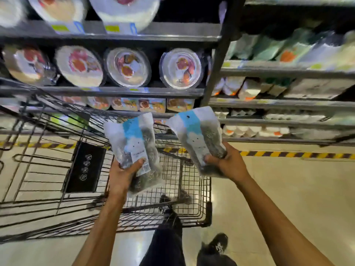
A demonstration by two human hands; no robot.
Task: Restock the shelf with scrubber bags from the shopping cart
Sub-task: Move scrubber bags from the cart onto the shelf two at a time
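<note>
Left hand [123,174] grips scrubber bag [134,148]; right hand [226,164] grips second scrubber bag [197,137]; both above shopping cart [192,189], before shelf [107,92].

- Pretty clearly a shop, a supermarket aisle kind of place.
- Dark metal shelf [107,92] racks go up several levels, with little yellow-green price labels [112,28] along the front edges.
- The same product repeats in rows: round shrink-wrapped plate packs [180,68] face out in the left bay, and blurry green and white packs [288,48] fill the right bay.
- A wire shopping cart [194,191] sits right in front of the racks.
- Yellow-and-black striped tape [288,154] runs along the shiny pale floor [288,189] at the foot of the shelving.
- The left scrubber bag [134,146] and right scrubber bag [197,139] are sealed retail packs with blue headers. A punched hang hole shows on the right one.
</note>
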